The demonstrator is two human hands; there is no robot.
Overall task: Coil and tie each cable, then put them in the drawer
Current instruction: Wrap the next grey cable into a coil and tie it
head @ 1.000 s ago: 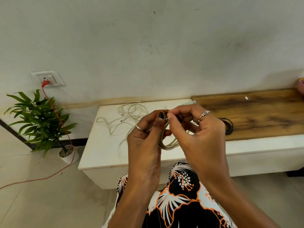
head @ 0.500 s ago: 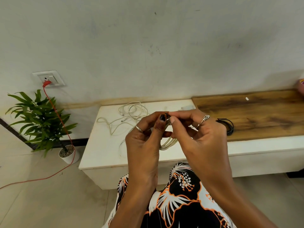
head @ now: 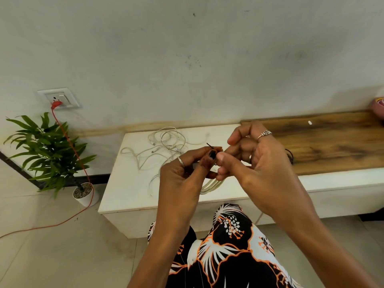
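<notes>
A coiled cream-white cable (head: 209, 185) hangs between my two hands above the front of the white cabinet top (head: 128, 190). My left hand (head: 182, 177) grips the coil, its thumb pressing on a thin dark tie (head: 208, 145) whose end sticks up. My right hand (head: 255, 165) pinches the tie and coil from the right, its upper fingers spread loosely. Most of the coil is hidden behind the fingers. Loose white cables (head: 166, 146) lie tangled on the cabinet top behind. A black coiled cable (head: 290, 155) peeks out behind my right hand.
A wooden board (head: 332, 142) covers the right part of the cabinet top. A potted plant (head: 49, 154) stands on the floor at left, with a red cord (head: 68, 142) running from the wall socket (head: 59, 98) across the floor. A pink object (head: 379, 106) sits at far right.
Both hands have shifted slightly on the coil. The right hand's upper fingers have lifted and spread, and the tie's dark end now sticks up above the left thumb.
</notes>
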